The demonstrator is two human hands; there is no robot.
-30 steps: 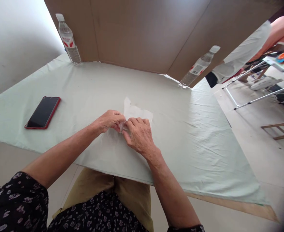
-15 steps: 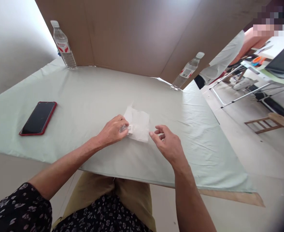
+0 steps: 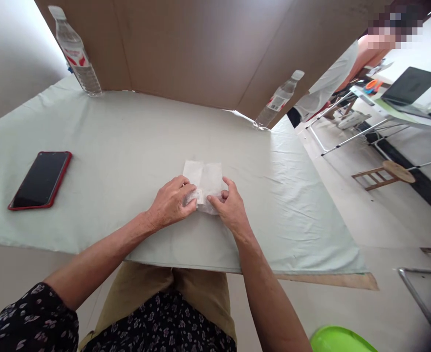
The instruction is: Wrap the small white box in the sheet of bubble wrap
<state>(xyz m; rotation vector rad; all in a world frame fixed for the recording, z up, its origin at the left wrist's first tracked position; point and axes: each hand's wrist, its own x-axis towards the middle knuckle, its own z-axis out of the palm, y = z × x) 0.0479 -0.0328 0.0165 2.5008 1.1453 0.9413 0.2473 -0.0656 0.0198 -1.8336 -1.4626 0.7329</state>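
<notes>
A thin, translucent whitish sheet lies on the cloth in front of me, its near part crumpled and shiny like plastic wrap. Resting on its near-left part is a small clear item with a white printed label; its kind is hard to make out. My left hand is closed round the left end of this item, fingers hiding part of it. At the sheet's right side is my right hand, its thumb on the near part and curled fingers at the edge, gripping the sheet.
A red-cased phone lies on the left of the table. Two water bottles, one left and one right, stand before a brown cardboard panel. Beyond are a person, a laptop, and a wooden stool.
My right hand has moved left onto the sheet and taken hold of its right side. The sheet's near part is more bunched up. My left hand stays on the small item.
</notes>
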